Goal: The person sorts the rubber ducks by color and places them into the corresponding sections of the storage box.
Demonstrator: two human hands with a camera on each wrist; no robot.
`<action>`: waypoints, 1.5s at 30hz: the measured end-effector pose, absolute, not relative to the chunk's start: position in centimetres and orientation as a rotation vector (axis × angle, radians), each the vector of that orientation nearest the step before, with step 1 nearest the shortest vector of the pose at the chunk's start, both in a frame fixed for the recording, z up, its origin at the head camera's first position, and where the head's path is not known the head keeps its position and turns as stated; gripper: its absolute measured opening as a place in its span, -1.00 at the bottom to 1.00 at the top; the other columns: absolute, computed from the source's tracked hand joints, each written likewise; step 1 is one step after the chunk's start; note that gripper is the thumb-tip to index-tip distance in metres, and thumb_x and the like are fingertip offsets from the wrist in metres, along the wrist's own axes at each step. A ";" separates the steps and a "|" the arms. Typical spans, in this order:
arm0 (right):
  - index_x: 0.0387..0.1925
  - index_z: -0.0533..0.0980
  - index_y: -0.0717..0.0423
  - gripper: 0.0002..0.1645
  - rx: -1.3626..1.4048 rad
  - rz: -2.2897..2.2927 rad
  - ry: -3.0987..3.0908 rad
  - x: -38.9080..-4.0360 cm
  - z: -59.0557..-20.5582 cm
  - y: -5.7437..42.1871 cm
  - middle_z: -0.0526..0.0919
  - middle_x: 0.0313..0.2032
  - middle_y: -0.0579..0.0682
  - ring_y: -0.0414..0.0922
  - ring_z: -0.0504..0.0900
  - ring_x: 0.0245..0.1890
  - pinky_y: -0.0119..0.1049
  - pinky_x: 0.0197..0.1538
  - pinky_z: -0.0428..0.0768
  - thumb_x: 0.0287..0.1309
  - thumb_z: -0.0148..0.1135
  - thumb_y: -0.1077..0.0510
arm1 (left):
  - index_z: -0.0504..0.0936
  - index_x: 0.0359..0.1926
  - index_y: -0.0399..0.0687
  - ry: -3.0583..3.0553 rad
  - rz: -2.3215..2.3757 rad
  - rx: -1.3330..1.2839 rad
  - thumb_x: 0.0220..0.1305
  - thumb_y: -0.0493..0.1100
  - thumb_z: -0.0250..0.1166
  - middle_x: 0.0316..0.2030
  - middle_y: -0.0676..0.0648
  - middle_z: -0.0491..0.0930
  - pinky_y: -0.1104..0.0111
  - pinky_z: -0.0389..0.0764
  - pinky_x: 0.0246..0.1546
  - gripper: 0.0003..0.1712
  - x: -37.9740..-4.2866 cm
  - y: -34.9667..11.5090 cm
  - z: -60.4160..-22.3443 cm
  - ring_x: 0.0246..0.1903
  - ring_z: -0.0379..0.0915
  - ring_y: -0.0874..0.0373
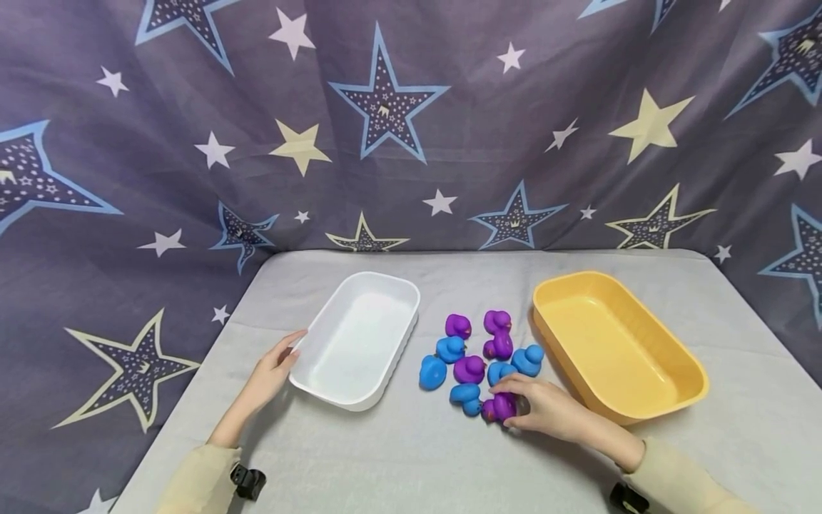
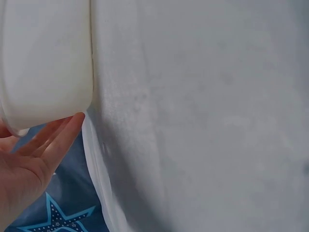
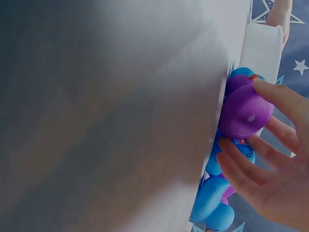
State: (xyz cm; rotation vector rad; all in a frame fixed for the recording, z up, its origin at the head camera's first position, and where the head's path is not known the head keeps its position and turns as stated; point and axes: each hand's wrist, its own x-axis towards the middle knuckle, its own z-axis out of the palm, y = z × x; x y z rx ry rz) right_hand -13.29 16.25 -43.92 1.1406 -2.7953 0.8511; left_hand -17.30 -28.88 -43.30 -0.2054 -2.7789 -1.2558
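My left hand (image 1: 271, 368) is at the left rim of a white plastic basin (image 1: 385, 389). In the left wrist view its straight fingers (image 2: 65, 135) touch the basin's outer wall (image 2: 48, 63). With thumb and fingers, my right hand (image 1: 546, 408) pinches a purple rubber duck (image 1: 499, 407) at the near end of a group of ducks. In the right wrist view the flat underside of this purple duck (image 3: 247, 113) faces the camera. A blue duck (image 1: 467, 397) lies just left of it, and another blue duck (image 1: 501, 373) just beyond my fingers.
A yellow basin (image 1: 632, 412) stands right of the ducks, beyond my right forearm. Several more ducks lie between the basins, among them a purple duck (image 1: 469, 370) and a blue duck (image 1: 433, 373). A star-patterned cloth (image 1: 411, 185) hangs behind the grey-covered table (image 1: 398, 457).
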 end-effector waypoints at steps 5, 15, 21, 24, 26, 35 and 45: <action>-0.13 0.53 0.12 -0.51 1.119 0.829 -2.816 -13.3 -43.9 16.2 0.55 -0.15 -0.07 -0.09 0.51 -0.11 -0.19 -0.10 0.51 -0.22 0.39 0.11 | 0.29 0.20 -0.22 -2.779 -1.264 -0.217 0.31 -0.28 -0.06 -0.08 -0.34 0.48 0.27 0.45 -0.15 -0.57 -17.4 -28.8 -43.3 -0.12 0.41 -0.07; -0.13 0.53 0.13 -0.54 1.143 0.859 -2.835 -13.1 -43.0 16.3 0.54 -0.14 -0.07 -0.12 0.50 -0.11 -0.22 -0.09 0.51 -0.17 0.36 0.13 | 0.30 0.18 -0.26 -2.758 -1.311 -0.238 0.30 -0.29 -0.05 -0.15 -0.33 0.51 0.43 0.46 -0.24 -0.58 -17.1 -28.7 -42.7 -0.20 0.44 0.07; -0.12 0.52 0.14 -0.55 1.149 0.893 -2.818 -13.0 -42.3 16.3 0.54 -0.13 -0.05 -0.09 0.50 -0.10 -0.22 -0.07 0.50 -0.17 0.36 0.17 | 0.28 0.18 -0.32 -2.764 -1.336 -0.234 0.29 -0.35 -0.05 -0.19 -0.34 0.52 0.43 0.47 -0.28 -0.57 -17.3 -28.9 -43.0 -0.24 0.44 0.10; -0.12 0.52 0.15 -0.54 1.153 0.903 -2.812 -13.1 -41.9 16.2 0.54 -0.13 -0.03 -0.09 0.50 -0.11 -0.21 -0.07 0.51 -0.17 0.36 0.17 | 0.27 0.18 -0.33 -2.765 -1.338 -0.232 0.29 -0.35 -0.05 -0.19 -0.35 0.52 0.42 0.47 -0.28 -0.57 -17.4 -29.0 -43.1 -0.23 0.44 0.08; -0.11 0.51 0.16 -0.54 1.165 0.917 -2.804 -13.3 -41.7 16.2 0.54 -0.14 -0.03 -0.09 0.49 -0.11 -0.21 -0.06 0.50 -0.16 0.35 0.17 | 0.27 0.18 -0.32 -2.768 -1.331 -0.234 0.29 -0.35 -0.05 -0.19 -0.34 0.52 0.43 0.47 -0.28 -0.57 -17.4 -28.9 -43.1 -0.23 0.44 0.07; -0.13 0.51 0.18 -0.56 1.224 0.975 -2.689 -14.3 -41.1 15.5 0.55 -0.14 0.01 -0.07 0.49 -0.10 -0.19 -0.04 0.48 -0.15 0.35 0.19 | 0.28 0.18 -0.27 -2.756 -1.302 -0.256 0.29 -0.31 -0.05 -0.18 -0.34 0.52 0.44 0.47 -0.29 -0.57 -17.2 -29.0 -43.1 -0.26 0.43 0.19; -0.05 0.50 0.12 -0.52 1.181 1.001 -2.758 -15.1 -40.3 14.2 0.54 -0.10 -0.02 -0.11 0.49 -0.08 -0.20 -0.04 0.49 -0.10 0.32 0.12 | 0.28 0.19 -0.25 -2.765 -1.302 -0.245 0.30 -0.30 -0.06 -0.17 -0.32 0.51 0.42 0.47 -0.29 -0.57 -17.2 -29.0 -43.3 -0.27 0.41 0.25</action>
